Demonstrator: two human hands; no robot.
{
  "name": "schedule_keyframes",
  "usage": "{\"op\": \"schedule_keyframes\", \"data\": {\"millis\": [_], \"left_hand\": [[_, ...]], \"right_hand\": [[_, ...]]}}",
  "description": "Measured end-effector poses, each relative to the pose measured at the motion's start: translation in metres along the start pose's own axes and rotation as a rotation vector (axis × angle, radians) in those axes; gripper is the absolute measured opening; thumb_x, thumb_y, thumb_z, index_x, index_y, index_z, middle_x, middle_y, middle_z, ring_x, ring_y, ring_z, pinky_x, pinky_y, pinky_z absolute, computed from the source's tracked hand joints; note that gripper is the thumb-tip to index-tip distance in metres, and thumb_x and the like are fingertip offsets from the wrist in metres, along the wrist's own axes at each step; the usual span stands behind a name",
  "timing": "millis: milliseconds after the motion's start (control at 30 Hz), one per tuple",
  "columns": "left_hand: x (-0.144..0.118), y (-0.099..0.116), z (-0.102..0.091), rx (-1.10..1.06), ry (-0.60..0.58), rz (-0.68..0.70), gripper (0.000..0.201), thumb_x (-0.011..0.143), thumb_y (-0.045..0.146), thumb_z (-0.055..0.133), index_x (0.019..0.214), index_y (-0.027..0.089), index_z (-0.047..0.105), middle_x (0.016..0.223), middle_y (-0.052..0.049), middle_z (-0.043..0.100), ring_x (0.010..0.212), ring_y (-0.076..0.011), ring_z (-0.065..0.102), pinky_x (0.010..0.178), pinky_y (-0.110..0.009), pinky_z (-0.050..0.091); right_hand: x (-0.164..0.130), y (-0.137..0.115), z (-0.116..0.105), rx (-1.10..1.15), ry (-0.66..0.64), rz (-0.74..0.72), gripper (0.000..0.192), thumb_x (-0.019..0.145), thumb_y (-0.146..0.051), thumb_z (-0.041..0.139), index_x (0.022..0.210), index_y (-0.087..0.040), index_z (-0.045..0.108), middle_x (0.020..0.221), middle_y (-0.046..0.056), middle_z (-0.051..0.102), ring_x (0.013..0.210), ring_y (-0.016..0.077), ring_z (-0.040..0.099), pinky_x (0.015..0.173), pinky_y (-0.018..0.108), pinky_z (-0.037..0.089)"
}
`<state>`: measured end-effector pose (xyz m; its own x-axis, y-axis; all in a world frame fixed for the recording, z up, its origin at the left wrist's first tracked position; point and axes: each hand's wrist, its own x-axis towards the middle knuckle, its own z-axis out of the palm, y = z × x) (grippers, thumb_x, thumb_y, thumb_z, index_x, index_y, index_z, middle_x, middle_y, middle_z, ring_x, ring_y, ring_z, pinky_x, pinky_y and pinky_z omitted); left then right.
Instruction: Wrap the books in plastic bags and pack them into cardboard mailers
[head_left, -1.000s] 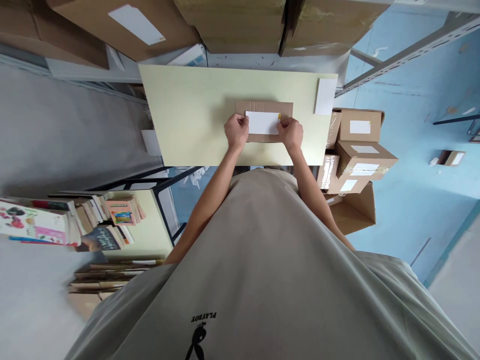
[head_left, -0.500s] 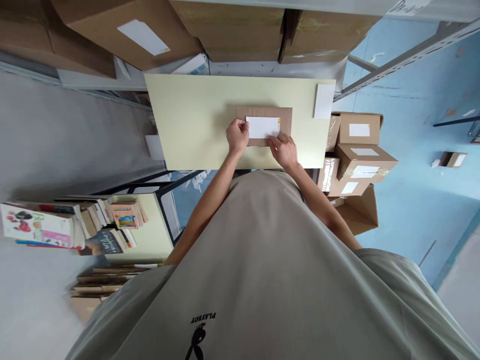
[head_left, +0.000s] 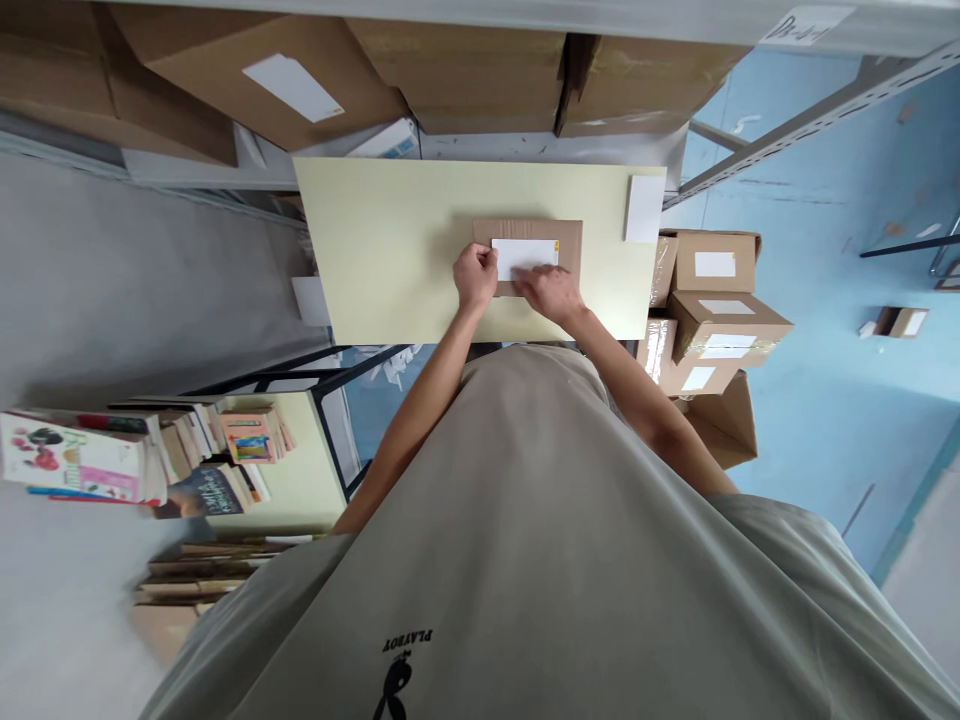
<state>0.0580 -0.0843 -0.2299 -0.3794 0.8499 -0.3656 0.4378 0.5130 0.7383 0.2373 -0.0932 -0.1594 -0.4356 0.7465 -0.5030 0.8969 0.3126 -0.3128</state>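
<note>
A flat cardboard parcel (head_left: 527, 256) lies on the pale yellow table (head_left: 390, 250), right of the table's middle and toward its far edge. A white label (head_left: 525, 257) sits on the parcel's top face, a small yellow mark at its 3 o'clock end.

Left hand (head_left: 475, 278): curled closed at the label's 9 o'clock edge, fingertips pinching or pressing that end — which of the two cannot be told. Right hand (head_left: 549, 291): laid flat and open across the label's 5 o'clock corner, holding nothing.

Handling, as judged: the parcel looks thin, stiff and light; it should slide readily on the smooth top. Best held by its two short edges, at 9 and 3 o'clock. The label is paper — soft, apt to crease.

At the table's 3 o'clock side, stacked labelled boxes (head_left: 720, 310); a white pad (head_left: 643, 208) at the far corner.
</note>
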Motion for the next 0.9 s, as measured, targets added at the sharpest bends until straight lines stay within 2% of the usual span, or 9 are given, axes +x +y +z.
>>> {"op": "schedule_keyframes", "data": {"millis": [67,167,300,400,533,633,767,900], "left_hand": [[0.000,0.000,0.000,-0.004,0.004,0.004,0.022,0.107,0.023,0.072,0.087,0.027,0.063,0.095,-0.005,0.081,0.094,-0.0242,0.074,0.100,-0.037,0.057],[-0.001,0.000,0.000,-0.013,0.006,0.005,0.022,0.107,0.023,0.071,0.087,0.027,0.064,0.094,-0.004,0.080,0.092,-0.0235,0.074,0.099,-0.036,0.057],[-0.001,-0.001,0.001,-0.015,0.012,0.006,0.023,0.107,0.022,0.072,0.086,0.027,0.063,0.096,-0.006,0.081,0.094,-0.0244,0.075,0.100,-0.037,0.056],[0.000,-0.003,0.001,-0.036,-0.002,0.011,0.023,0.107,0.022,0.072,0.086,0.028,0.064,0.094,-0.005,0.080,0.096,-0.0247,0.075,0.100,-0.037,0.056],[0.001,-0.003,0.001,-0.032,-0.001,0.018,0.023,0.106,0.022,0.073,0.086,0.028,0.063,0.090,-0.004,0.078,0.098,-0.0253,0.076,0.099,-0.036,0.056],[0.000,-0.001,0.000,-0.009,-0.004,0.017,0.023,0.107,0.023,0.071,0.085,0.027,0.063,0.093,-0.006,0.079,0.097,-0.0257,0.077,0.101,-0.038,0.057],[0.000,0.000,-0.001,0.008,-0.019,0.013,0.022,0.106,0.025,0.070,0.086,0.027,0.062,0.098,-0.007,0.081,0.099,-0.0266,0.078,0.104,-0.039,0.057],[0.000,-0.001,-0.001,-0.029,-0.022,0.016,0.021,0.105,0.026,0.072,0.086,0.028,0.062,0.095,-0.006,0.081,0.100,-0.0264,0.077,0.105,-0.039,0.058]], "right_hand": [[0.000,-0.003,-0.002,0.001,-0.019,-0.009,0.058,0.125,-0.036,0.036,0.173,-0.017,0.064,0.142,0.021,0.083,0.129,0.0354,0.074,0.110,0.045,0.052],[-0.001,-0.008,-0.004,-0.006,0.011,0.091,0.060,0.125,-0.031,0.034,0.178,-0.013,0.056,0.145,0.023,0.082,0.126,0.0345,0.077,0.108,0.045,0.054],[-0.005,-0.011,-0.004,0.005,-0.016,0.024,0.053,0.126,-0.036,0.036,0.158,-0.018,0.075,0.141,0.019,0.084,0.126,0.0344,0.078,0.106,0.043,0.055],[-0.012,-0.009,0.001,-0.001,0.036,0.102,0.054,0.125,-0.030,0.036,0.165,-0.014,0.068,0.141,0.021,0.085,0.123,0.0342,0.080,0.104,0.043,0.056],[-0.022,-0.005,0.012,0.050,0.006,0.002,0.052,0.123,-0.030,0.042,0.163,-0.022,0.074,0.145,0.015,0.086,0.124,0.0324,0.081,0.103,0.041,0.059],[-0.027,-0.005,0.017,0.063,0.052,0.079,0.056,0.123,-0.028,0.039,0.169,-0.018,0.069,0.142,0.017,0.087,0.122,0.0324,0.082,0.101,0.040,0.059],[-0.030,-0.008,0.019,0.067,0.021,0.082,0.055,0.124,-0.030,0.040,0.167,-0.018,0.071,0.134,0.018,0.089,0.119,0.0341,0.083,0.100,0.041,0.060],[-0.028,-0.011,0.016,0.068,0.035,0.113,0.059,0.123,-0.028,0.038,0.175,-0.017,0.063,0.133,0.020,0.089,0.118,0.0348,0.083,0.099,0.042,0.060]]}}
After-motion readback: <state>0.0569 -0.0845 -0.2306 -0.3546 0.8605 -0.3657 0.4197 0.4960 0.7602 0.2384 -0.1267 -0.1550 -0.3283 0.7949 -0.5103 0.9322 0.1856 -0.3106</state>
